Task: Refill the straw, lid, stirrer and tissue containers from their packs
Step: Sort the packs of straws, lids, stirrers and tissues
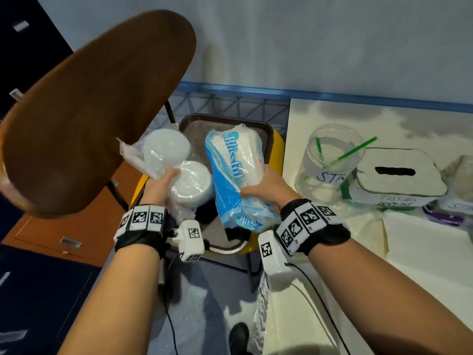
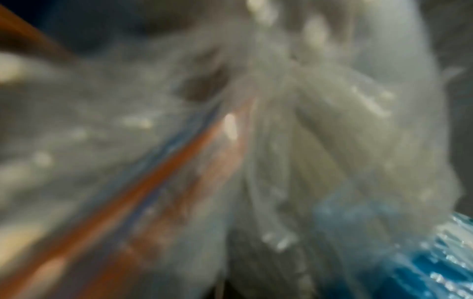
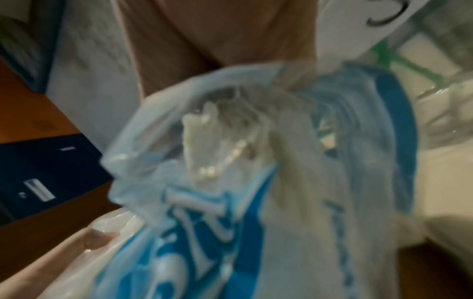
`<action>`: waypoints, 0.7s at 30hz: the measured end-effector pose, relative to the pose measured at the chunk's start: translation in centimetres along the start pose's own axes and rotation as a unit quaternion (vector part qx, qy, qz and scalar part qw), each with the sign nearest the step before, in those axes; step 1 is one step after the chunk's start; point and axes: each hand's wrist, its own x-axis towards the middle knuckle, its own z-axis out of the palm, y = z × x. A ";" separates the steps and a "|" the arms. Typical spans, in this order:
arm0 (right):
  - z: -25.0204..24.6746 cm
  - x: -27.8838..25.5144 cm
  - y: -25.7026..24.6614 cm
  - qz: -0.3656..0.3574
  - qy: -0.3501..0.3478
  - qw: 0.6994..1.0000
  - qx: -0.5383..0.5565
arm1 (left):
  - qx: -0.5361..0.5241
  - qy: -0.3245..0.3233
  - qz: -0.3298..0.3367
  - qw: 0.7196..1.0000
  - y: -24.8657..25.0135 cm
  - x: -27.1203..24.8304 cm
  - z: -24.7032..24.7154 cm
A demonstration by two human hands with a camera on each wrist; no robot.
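My right hand (image 1: 266, 190) grips a blue-and-white tissue pack (image 1: 234, 172) printed "Blissful", held upright over a brown tray (image 1: 265, 130). The right wrist view is filled by the tissue pack (image 3: 256, 182), blurred. My left hand (image 1: 160, 187) holds a clear plastic bag of white lids (image 1: 158, 155), with a second stack of lids (image 1: 192, 183) beside it. The left wrist view shows only blurred plastic of the lid bag (image 2: 307, 141). On the white table stand a clear straw jar (image 1: 330, 162) with a few green straws and a white tissue box (image 1: 399, 178) with a dark slot.
A brown chair back (image 1: 89, 111) rises at the left. The tray rests on a yellow stool (image 1: 277, 144) before a blue wire rack (image 1: 230, 101). More containers (image 1: 455, 201) sit at the table's right edge. Orange and dark blue cabinets (image 1: 51, 226) lie at the lower left.
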 end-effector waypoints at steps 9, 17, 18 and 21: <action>-8.3 -13.2 5.4 -0.047 -0.033 0.998 0.003 | 0.020 -0.096 0.076 0.992 -4.1 -14.7 3.8; -20.0 -23.0 13.2 -0.041 0.048 0.998 0.008 | -0.017 -0.250 0.126 0.960 -8.0 -22.7 14.4; -21.4 -24.0 14.1 -0.042 0.054 0.998 0.014 | -0.013 -0.271 0.135 0.953 -8.2 -23.8 15.9; -24.7 -26.7 16.5 -0.045 0.049 0.997 0.046 | 0.003 -0.307 0.141 0.941 -9.1 -26.1 20.3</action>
